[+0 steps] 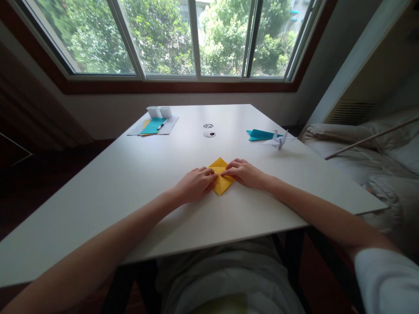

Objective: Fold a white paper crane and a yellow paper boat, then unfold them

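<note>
While the fingertips of my left hand (197, 183) rest on the yellow paper (221, 186) near its middle, those of my right hand (246, 173) touch it from the other side, close beside them; whether either thumb and finger are pinched together on it, I cannot tell. It lies creased on the white table (118, 187), one corner toward me. Beyond my right hand sit a folded blue-green paper (261, 134) and a white paper bird (279, 142).
</note>
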The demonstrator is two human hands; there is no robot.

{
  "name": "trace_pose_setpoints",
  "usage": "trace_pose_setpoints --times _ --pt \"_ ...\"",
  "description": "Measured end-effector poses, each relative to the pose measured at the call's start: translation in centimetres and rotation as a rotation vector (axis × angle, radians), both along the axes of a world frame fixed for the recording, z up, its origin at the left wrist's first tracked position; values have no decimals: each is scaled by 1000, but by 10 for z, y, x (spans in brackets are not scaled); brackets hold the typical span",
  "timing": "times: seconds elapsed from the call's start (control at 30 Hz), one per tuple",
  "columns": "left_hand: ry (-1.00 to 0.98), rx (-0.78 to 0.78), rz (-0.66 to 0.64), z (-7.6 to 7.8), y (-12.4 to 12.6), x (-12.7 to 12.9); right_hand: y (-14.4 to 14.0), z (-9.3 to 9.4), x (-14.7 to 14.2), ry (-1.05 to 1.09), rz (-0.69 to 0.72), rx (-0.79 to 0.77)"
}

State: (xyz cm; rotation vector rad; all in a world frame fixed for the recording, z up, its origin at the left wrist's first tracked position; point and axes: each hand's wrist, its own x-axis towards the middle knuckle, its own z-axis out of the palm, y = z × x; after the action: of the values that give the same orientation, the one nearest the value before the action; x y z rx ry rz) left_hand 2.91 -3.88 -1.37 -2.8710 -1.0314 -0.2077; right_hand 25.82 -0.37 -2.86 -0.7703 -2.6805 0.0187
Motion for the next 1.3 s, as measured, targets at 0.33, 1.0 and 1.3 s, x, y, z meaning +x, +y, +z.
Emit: trace_pose_setpoints --times 0.33,1.0,1.3 --pt "80 30 110 7 -5 4 -4 9 0 -6 -20 -35" --pt "257 -92 406 37 -5 -9 -4 31 23 -114 -116 -214" --pt "247 -85 401 37 -4 -12 -3 36 30 -168 -118 -225"
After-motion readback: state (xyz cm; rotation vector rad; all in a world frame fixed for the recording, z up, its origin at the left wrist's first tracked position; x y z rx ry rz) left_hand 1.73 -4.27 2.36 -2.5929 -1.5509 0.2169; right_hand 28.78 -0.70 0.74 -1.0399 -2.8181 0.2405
